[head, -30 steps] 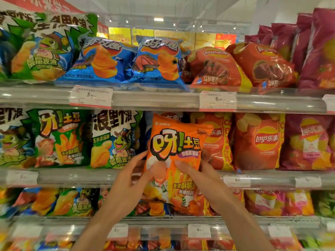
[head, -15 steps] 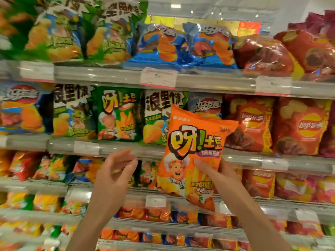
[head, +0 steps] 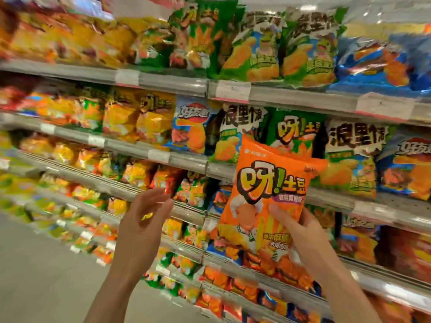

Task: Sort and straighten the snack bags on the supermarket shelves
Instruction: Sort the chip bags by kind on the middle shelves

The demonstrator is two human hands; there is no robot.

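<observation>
1. The right hand (head: 300,231) is the grip: thumb across the front, it holds the orange snack bag (head: 268,194) upright by its lower right part, before the shelves (head: 279,96).
2. The left hand (head: 144,220) hangs beside it, apart, fingers loosely curled, holding nothing.

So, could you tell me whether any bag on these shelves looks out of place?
One green bag with the orange bag's logo stands between two wave-chip bags. The right hand holds the orange bag off the shelf.
</observation>
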